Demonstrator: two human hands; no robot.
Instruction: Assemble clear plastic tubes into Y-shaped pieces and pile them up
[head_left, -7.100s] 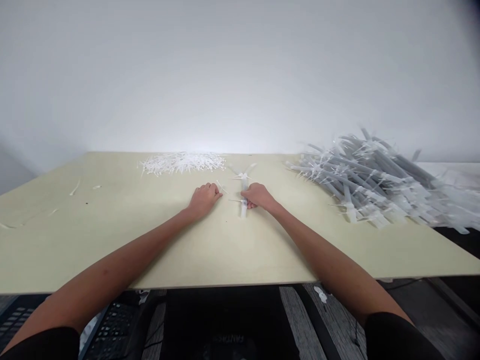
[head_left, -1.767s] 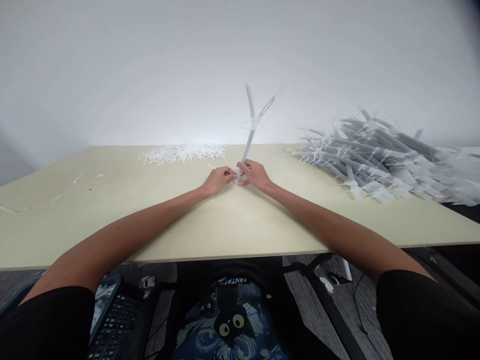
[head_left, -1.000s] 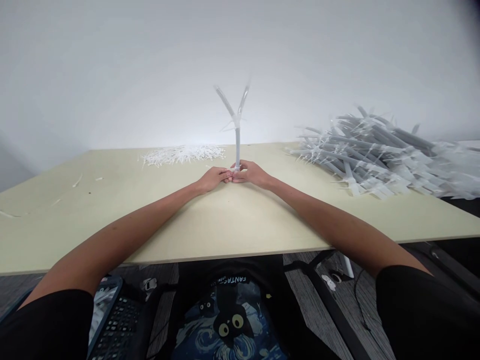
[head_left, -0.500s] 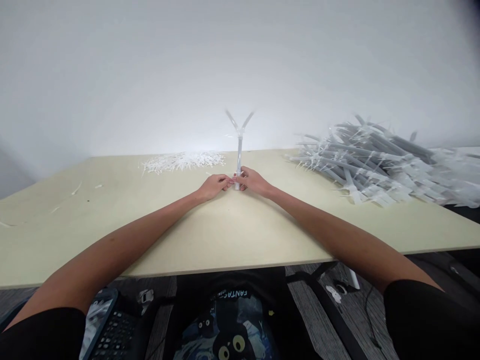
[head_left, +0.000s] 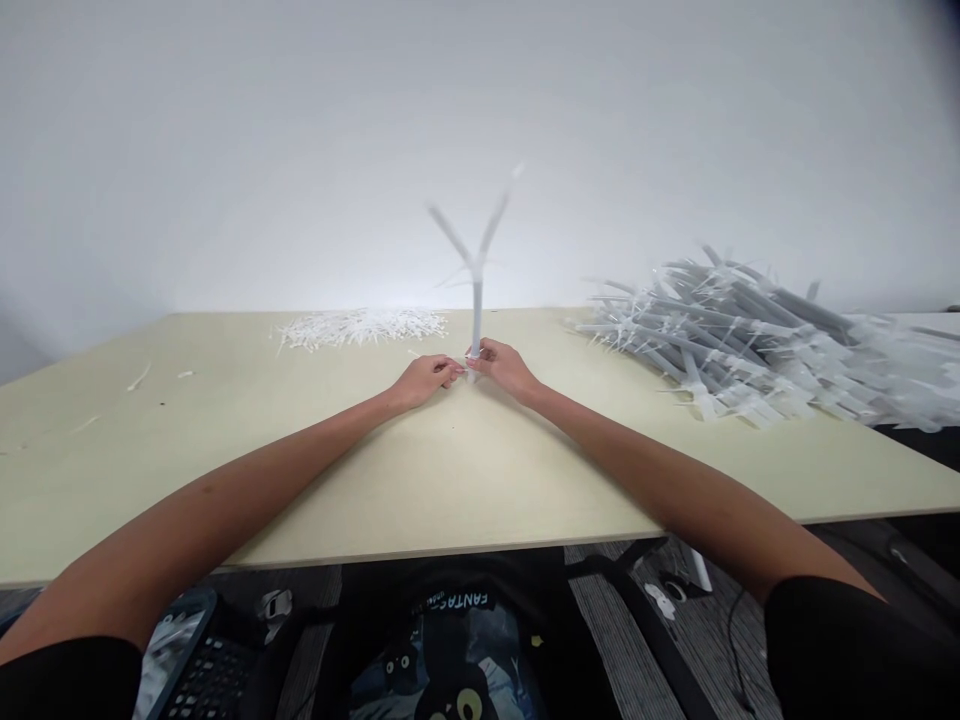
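Observation:
A Y-shaped piece of grey plastic tubing (head_left: 477, 310) stands upright at the middle of the table, its two upper arms smeared by motion. Thin white cable-tie tails stick out at its fork. My right hand (head_left: 504, 368) is closed around the tube's lower end. Just to its left, my left hand (head_left: 429, 380) pinches a thin white cable tie (head_left: 414, 353) at that same end, with the tie mostly hidden by the fingers. The fingertips of both hands nearly meet in front of the tube.
A heap of white cable ties (head_left: 360, 328) lies at the back left. On the right is a large pile of similar grey tubes (head_left: 750, 335) with ties on them. A few loose strips (head_left: 139, 377) lie at far left. A dark basket (head_left: 191, 650) stands below the table edge.
The Y-shaped tube's upper arms have swung and now reach higher and wider. Both hands stay at its lower end, almost in place. The whole view has shifted slightly.

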